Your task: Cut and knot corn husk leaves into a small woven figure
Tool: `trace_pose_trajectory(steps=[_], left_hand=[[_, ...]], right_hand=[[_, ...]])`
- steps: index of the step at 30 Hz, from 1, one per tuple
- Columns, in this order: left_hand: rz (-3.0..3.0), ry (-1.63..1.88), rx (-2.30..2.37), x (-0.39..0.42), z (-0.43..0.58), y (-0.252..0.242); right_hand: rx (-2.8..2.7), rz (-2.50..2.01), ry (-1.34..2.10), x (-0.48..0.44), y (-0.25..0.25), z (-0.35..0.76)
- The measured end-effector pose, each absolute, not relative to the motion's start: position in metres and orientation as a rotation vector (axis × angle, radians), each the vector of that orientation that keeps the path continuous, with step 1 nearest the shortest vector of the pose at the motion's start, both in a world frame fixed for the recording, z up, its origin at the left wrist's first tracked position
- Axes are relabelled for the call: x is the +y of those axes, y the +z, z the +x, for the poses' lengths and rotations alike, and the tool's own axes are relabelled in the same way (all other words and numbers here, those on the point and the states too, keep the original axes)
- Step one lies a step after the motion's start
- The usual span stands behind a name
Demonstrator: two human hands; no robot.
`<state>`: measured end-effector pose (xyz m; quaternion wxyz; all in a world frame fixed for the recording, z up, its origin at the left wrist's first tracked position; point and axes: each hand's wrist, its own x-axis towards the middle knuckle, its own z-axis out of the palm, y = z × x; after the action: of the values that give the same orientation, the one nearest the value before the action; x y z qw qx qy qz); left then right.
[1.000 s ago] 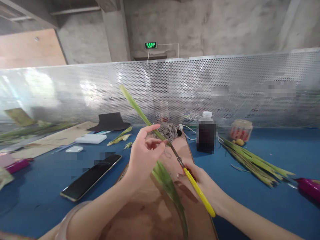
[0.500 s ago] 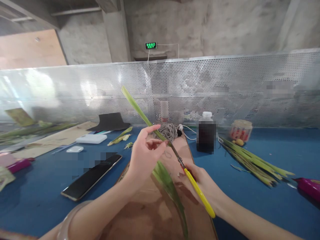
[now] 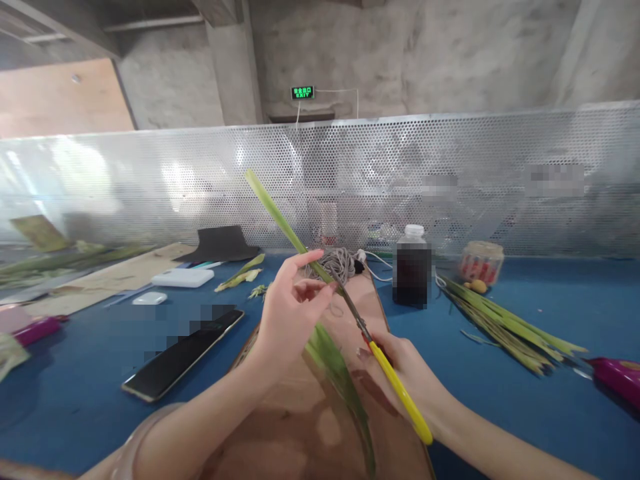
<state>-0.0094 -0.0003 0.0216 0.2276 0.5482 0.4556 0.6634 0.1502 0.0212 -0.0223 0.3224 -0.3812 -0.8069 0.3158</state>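
Note:
My left hand (image 3: 295, 293) pinches a long green leaf strip (image 3: 275, 213) between thumb and fingers; its pale end points up and to the left. In my right hand (image 3: 395, 367) are scissors (image 3: 393, 373) with yellow and red handles. Their blades lie along the lower end of the strip, close to my left fingertips; whether they are cutting into it I cannot tell. Beneath both hands a wider green leaf (image 3: 335, 367) rests on the brown board (image 3: 280, 427), its dark narrow end toward me.
A phone (image 3: 185, 357) and a white case (image 3: 183, 277) lie left. Grey cord (image 3: 340, 265) sits at the board's far end. To the right stand a dark bottle (image 3: 413, 270) and a jar (image 3: 481, 261), near a leaf bundle (image 3: 500, 320) and a magenta-handled tool (image 3: 617, 380).
Both hands keep nearly the same place and hold. The scissors' yellow handle has shifted very slightly downward.

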Motion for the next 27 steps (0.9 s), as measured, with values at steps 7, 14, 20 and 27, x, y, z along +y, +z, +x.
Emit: trace_pose_trajectory(steps=[7, 14, 20, 27], left_hand=[[1.518, 1.824, 1.269, -0.0018, -0.0092, 0.0221], [1.554, 1.833, 1.302, -0.0052, -0.0089, 0.0233], [1.544, 1.842, 1.260, -0.0066, -0.0064, 0.0260], [1.570, 1.854, 1.256, -0.0031, -0.0073, 0.0224]], right_hand=[[-2.113, -0.993, 0.828, 0.0175, -0.0188, 0.1514], [-2.148, -0.977, 0.790, 0.0173, -0.0177, 0.1510], [-2.136, -1.003, 0.770, 0.0169, -0.0189, 0.1517], [-2.109, -1.026, 0.755, 0.0158, -0.0194, 0.1523]])
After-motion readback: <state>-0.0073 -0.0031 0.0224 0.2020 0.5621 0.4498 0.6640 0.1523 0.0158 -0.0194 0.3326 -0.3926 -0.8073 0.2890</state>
